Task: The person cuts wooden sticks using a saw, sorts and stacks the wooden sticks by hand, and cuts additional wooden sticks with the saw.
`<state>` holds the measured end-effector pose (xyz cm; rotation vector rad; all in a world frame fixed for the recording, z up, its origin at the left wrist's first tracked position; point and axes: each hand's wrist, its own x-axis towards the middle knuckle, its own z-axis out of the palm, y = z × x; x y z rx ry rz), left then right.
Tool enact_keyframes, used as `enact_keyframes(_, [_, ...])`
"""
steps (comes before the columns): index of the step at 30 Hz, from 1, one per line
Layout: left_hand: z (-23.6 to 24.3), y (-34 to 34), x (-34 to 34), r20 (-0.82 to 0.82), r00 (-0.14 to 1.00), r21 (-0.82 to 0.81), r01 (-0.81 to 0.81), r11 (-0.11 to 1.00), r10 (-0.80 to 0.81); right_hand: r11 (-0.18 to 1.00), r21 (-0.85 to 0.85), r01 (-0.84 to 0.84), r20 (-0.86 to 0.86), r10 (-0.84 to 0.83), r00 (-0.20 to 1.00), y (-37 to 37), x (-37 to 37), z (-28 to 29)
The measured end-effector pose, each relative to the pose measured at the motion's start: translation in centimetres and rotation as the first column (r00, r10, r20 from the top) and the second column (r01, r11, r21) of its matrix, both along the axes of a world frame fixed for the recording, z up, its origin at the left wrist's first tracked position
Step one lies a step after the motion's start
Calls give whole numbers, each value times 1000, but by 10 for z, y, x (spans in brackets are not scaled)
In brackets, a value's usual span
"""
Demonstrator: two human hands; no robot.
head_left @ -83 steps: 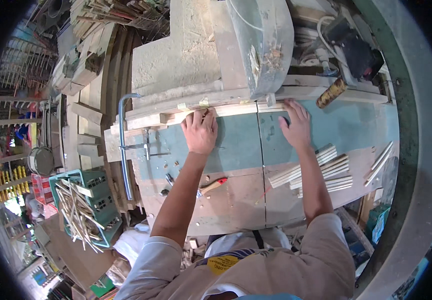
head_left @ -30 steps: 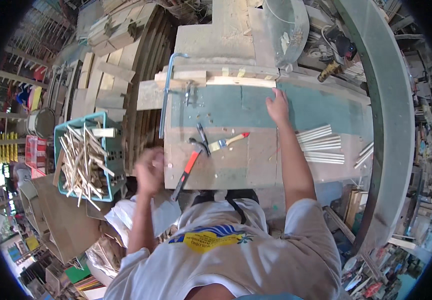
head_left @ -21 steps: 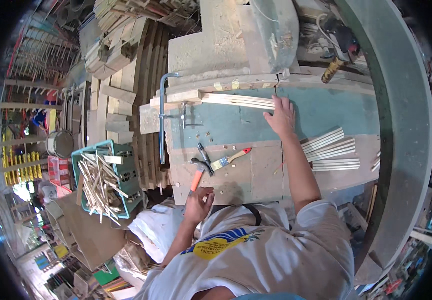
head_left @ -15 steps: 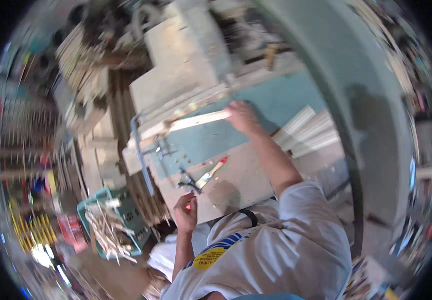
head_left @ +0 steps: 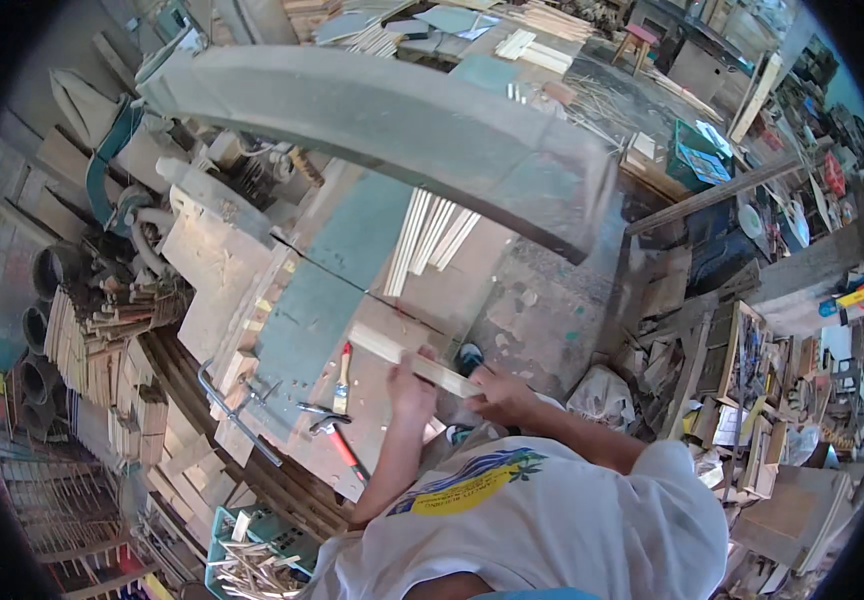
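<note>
A pale wooden strip (head_left: 380, 343) is held slantwise above the near part of the workbench. My left hand (head_left: 413, 386) is closed around its middle, and my right hand (head_left: 502, 394) grips its right end. To the left of my left hand, a hammer (head_left: 345, 450) with a red handle lies on the bench, its dark head pointing away from me. Just beyond the hammer is a flat paintbrush (head_left: 342, 380) with a red-tipped handle. A metal bar clamp (head_left: 242, 413) sits at the bench's left edge, next to small wood blocks.
Several pale strips (head_left: 422, 240) lie stacked on the bench's far part. A large grey-green machine arm (head_left: 372, 110) spans above it. A green crate (head_left: 220, 530) of wood scraps stands at lower left. Shelves (head_left: 742, 390) crowded with pieces line the right.
My left hand has let go of the hammer and taken hold of the wooden strip. My right hand has brought the strip from the bench nearer to my body. The view has turned right.
</note>
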<state>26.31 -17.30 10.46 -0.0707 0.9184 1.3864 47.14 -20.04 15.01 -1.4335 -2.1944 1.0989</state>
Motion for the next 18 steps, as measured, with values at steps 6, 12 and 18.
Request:
enact_keyframes(6, [19, 27, 127, -157, 956, -23, 247, 969, -247, 943, -178, 280, 59, -274, 960, -27, 89, 30])
enact_keyframes(12, [51, 100, 255, -198, 877, 16, 450, 893, -438, 856, -279, 436, -398, -516, 758, 26, 204, 21])
enact_keyframes(18, [84, 195, 406, -199, 825, 38, 546, 837, -529, 791, -508, 341, -487, -591, 643, 116, 357, 27])
